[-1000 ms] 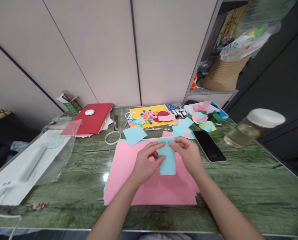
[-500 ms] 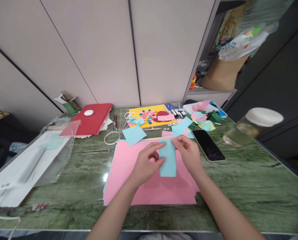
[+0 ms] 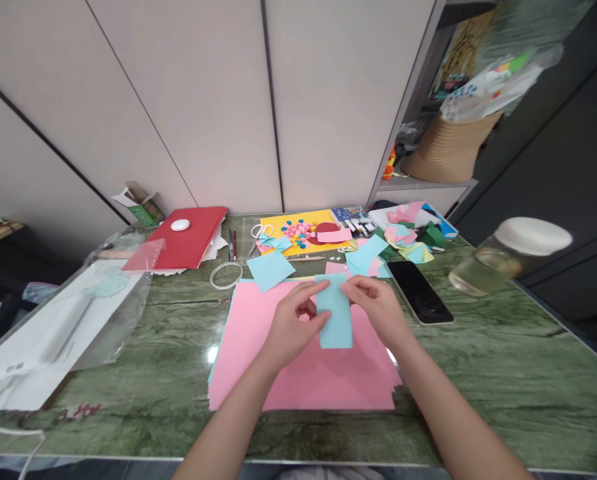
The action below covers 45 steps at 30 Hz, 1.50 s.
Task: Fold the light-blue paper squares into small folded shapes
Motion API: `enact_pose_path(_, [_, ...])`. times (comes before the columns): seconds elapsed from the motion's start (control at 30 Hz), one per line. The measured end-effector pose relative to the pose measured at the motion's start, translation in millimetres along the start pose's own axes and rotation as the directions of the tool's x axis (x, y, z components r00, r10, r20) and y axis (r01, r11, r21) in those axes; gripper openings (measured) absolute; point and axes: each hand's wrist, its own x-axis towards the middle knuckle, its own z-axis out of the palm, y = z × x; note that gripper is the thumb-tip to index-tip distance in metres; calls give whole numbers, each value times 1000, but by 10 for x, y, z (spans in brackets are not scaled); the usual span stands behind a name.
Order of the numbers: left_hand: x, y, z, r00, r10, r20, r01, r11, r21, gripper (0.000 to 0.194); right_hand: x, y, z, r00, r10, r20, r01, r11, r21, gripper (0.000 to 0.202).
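A narrow light-blue paper rectangle [image 3: 335,317] is held upright over a stack of pink paper [image 3: 258,360]. My left hand [image 3: 297,322] is at its left edge, with the index finger and thumb pressed against it one above the other. My right hand [image 3: 377,303] pinches the top right edge between thumb and curled fingers. Beyond the stack's top edge lies a light-blue paper square [image 3: 271,271]. Light-blue paper strips [image 3: 365,252] and crumpled coloured paper lie behind my right hand.
A black phone [image 3: 419,291] and a lidded jar of liquid [image 3: 493,267] stand to the right. Behind are scissors [image 3: 262,231], a tape roll [image 3: 226,275] and small coloured balls [image 3: 301,232] on yellow paper. Red folders [image 3: 188,243] and a white corded device [image 3: 63,333] are at left.
Both hands keep hold of the blue paper. It has risen slightly and tilted a little, and my right fingers have slid slightly down its edge. The view has shifted a bit.
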Motion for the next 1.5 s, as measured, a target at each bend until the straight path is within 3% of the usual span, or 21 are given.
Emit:
enact_pose_path(0.1, [0, 2, -13, 1000, -3, -16, 3, 1000, 0, 47, 5, 14, -11, 999, 39, 0, -39, 999, -33, 26])
enact_pose_path(0.33, [3, 15, -7, 999, -32, -11, 32, 999, 25, 52, 5, 43, 28, 999, -8, -47, 4, 997, -76, 23])
enact_pose_path(0.5, [12, 2, -5, 999, -20, -25, 20, 999, 30, 53, 28, 22, -10, 995, 86, 47, -83, 994, -66, 23])
enact_pose_path(0.7, [16, 2, -12, 999, -20, -28, 21, 999, 35, 54, 28, 53, -30, 997, 65, 28, -62, 994, -93, 24])
enact_pose_path(0.87, [13, 1, -39, 999, -11, -49, 14, 998, 53, 54, 39, 81, -51, 991, 90, 96, -80, 991, -103, 25])
enact_pose_path(1.5, [28, -27, -53, 995, 2, -102, 5, 998, 64, 53, 54, 95, -55, 980, 120, 157, -110, 991, -73, 24])
